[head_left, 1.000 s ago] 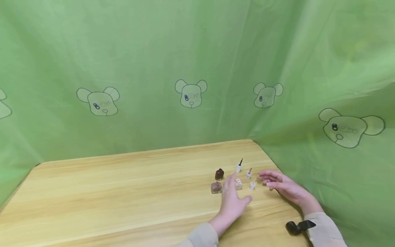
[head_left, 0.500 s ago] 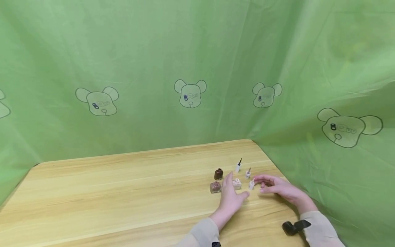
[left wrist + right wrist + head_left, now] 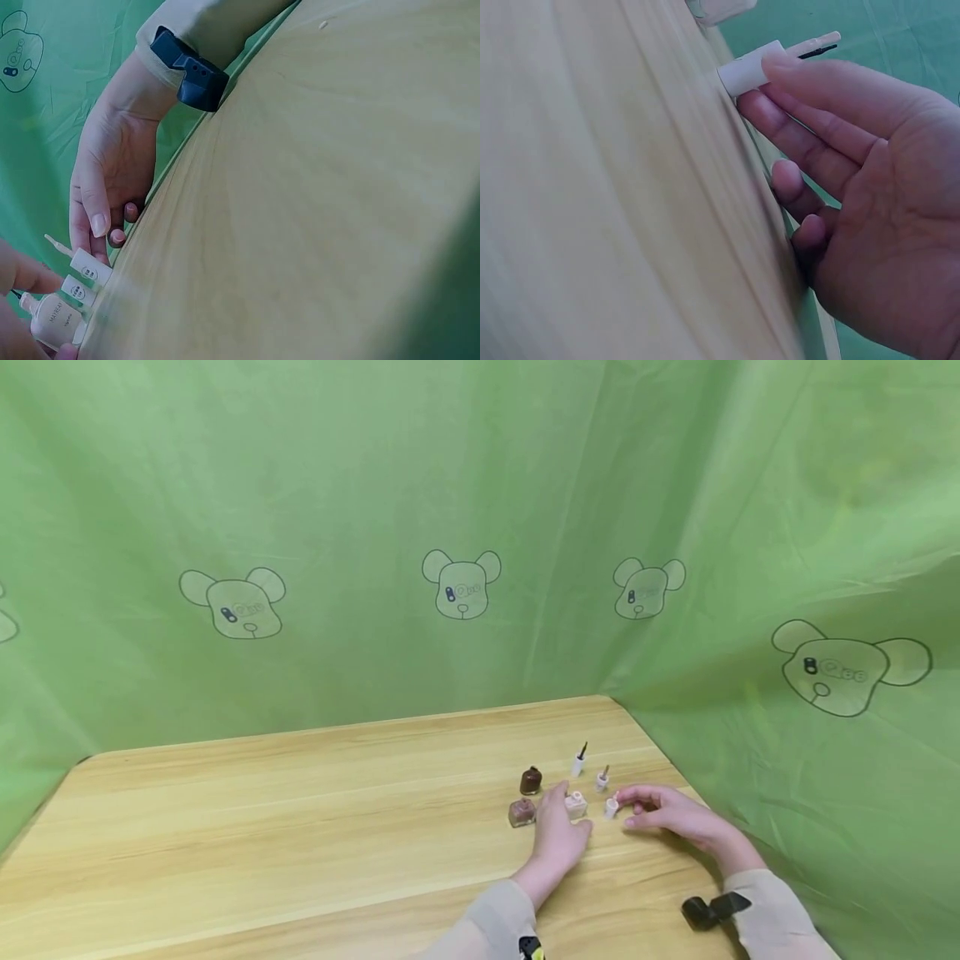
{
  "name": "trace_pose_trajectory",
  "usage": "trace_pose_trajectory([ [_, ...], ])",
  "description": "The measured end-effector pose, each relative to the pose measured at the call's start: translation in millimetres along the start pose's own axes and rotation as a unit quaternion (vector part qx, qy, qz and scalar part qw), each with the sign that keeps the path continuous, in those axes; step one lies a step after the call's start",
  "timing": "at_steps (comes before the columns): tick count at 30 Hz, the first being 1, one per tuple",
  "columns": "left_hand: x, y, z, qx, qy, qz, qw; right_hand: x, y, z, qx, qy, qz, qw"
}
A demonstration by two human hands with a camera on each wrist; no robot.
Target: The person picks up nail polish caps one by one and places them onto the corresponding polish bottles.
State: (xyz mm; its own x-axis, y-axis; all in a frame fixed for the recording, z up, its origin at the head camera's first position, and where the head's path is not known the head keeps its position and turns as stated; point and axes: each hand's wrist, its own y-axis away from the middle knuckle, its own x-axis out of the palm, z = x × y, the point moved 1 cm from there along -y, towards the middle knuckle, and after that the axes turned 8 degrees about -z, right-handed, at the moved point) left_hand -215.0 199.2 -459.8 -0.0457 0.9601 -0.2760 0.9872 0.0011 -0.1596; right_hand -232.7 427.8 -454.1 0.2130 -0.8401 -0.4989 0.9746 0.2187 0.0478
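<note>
Fingers, head view: left hand (image 3: 557, 839) drawn in round pale bottle (image 3: 576, 806), hold unclear; right hand (image 3: 681, 820), a gap from white cap (image 3: 611, 810) a second ago, now beside it, so both parts within reach. Left wrist: bottle between thumb and finger. Right wrist: fingers half-parted around cap, no grip seen.

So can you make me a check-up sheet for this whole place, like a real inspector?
Surface: wooden table, light with streaky grain.
Job's things: dark brown bottle, mauve bottle and pale bottle, all uncapped; three white caps standing with their brushes up.
Clutter: one small pale speck in the left wrist view; can't tell what.
Hands: left hand around the pale bottle, grip unclear; right hand at the nearest cap, thumb and finger apart.
Cables: nothing seen.
Surroundings: green curtain with bear faces.
</note>
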Motion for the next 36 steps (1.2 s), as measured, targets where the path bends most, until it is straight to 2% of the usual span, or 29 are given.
trace_pose_trajectory([
  [7, 0.0, -3.1, 0.0, 0.040, -0.028, -0.015, 0.9987, 5, -1.6, 3, 0.006, 0.009, -0.015, 0.9998],
  [14, -1.5, -4.0, 1.8, 0.047, -0.048, -0.013, 0.9977, 9, -2.2, 9, -0.007, 0.029, -0.024, 0.9993],
  [21, -2.8, -5.9, 4.2, 0.043, -0.022, 0.007, 0.9988, 15, -4.2, 12, -0.026, 0.037, -0.020, 0.9988],
  [29, -9.8, -6.0, 3.1, 0.037, -0.014, 0.042, 0.9983, 15, -7.2, 9, -0.030, 0.031, -0.016, 0.9990],
  [36, -15.2, -2.4, -2.1, 0.015, 0.012, 0.077, 0.9968, 13, -5.2, 8, -0.027, 0.028, -0.015, 0.9991],
])
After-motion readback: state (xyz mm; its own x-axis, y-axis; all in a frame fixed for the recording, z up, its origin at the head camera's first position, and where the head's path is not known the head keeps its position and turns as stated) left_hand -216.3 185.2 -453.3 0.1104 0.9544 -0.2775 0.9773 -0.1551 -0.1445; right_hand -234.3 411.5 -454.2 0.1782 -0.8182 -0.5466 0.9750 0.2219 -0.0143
